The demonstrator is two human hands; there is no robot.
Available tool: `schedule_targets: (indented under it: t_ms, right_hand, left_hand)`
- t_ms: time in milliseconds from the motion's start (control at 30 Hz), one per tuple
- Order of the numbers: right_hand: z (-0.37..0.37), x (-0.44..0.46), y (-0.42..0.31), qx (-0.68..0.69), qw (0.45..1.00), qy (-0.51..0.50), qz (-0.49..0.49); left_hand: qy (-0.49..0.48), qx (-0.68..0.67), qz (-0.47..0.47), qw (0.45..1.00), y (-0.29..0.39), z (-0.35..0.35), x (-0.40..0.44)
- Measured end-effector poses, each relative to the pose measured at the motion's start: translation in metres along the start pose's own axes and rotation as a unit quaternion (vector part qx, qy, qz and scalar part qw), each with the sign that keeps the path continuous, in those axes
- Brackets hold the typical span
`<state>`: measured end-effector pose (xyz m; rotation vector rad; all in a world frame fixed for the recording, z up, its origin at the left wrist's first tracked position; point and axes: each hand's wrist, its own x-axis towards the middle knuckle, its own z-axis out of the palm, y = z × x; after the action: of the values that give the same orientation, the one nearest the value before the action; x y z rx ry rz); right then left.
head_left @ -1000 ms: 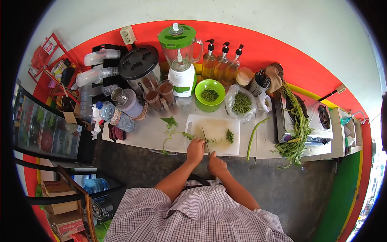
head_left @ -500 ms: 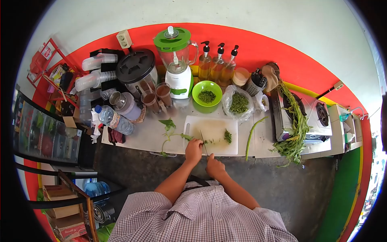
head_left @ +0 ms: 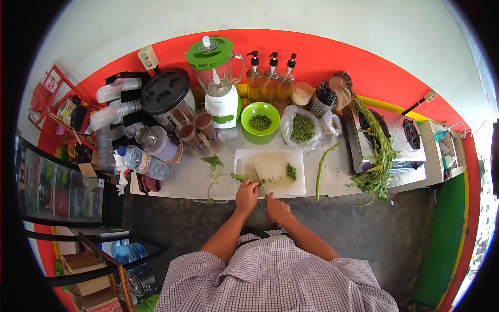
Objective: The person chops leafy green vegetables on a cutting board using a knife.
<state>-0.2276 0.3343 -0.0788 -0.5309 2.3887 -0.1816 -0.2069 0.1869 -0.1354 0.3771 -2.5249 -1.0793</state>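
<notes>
My right hand (head_left: 278, 210) is closed around the handle of a knife (head_left: 259, 177), its thin blade pointing away from me over the white cutting board (head_left: 244, 155). Left of the blade, my left hand (head_left: 247, 195) has its fingers closed at the board's front edge, at the end of a leafy green stem (head_left: 222, 177) that trails onto the counter. The fingertips partly hide what they grip. Small green bits lie just right of the blade. Farther right on the board sits a little pile of chopped greens (head_left: 291, 171).
Behind the board stand a green bowl (head_left: 258, 136) and a plastic bag (head_left: 302, 129), both holding chopped greens. A blender (head_left: 220, 99) and pump bottles (head_left: 270, 83) line the wall. One long green pod (head_left: 326, 169) lies right, near leafy stalks (head_left: 382, 156) draped over the stove (head_left: 410, 151).
The whole view has shifted slightly, so the counter items appear farther left. Both hands stay at the board's front edge, and the knife tip leans a little more to the left.
</notes>
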Motion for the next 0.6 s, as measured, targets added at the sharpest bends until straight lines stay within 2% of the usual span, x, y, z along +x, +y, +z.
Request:
schedule_targets:
  t_ms: [100, 267, 333, 433, 600]
  right_hand:
    - [0.002, 0.006, 0.002, 0.002, 0.999, -0.039, 0.007]
    - [0.018, 0.014, 0.003, 0.023, 0.999, -0.008, 0.023]
    - [0.008, 0.012, 0.002, 0.027, 0.999, -0.011, 0.024]
    - [0.0, 0.001, 0.0, 0.018, 1.0, -0.011, -0.005]
    - [0.005, 0.007, 0.0, 0.025, 1.0, -0.012, 0.009]
  left_hand:
    - [-0.018, -0.014, -0.018, 1.0, 0.0, -0.002, 0.004]
    - [-0.061, -0.017, -0.052, 0.997, 0.001, -0.005, 0.007]
    - [-0.023, 0.02, 0.012, 0.999, 0.001, -0.005, 0.003]
    - [-0.004, 0.046, 0.048, 0.998, -0.001, -0.001, -0.002]
    - [0.004, 0.034, 0.017, 0.999, 0.0, 0.003, 0.0]
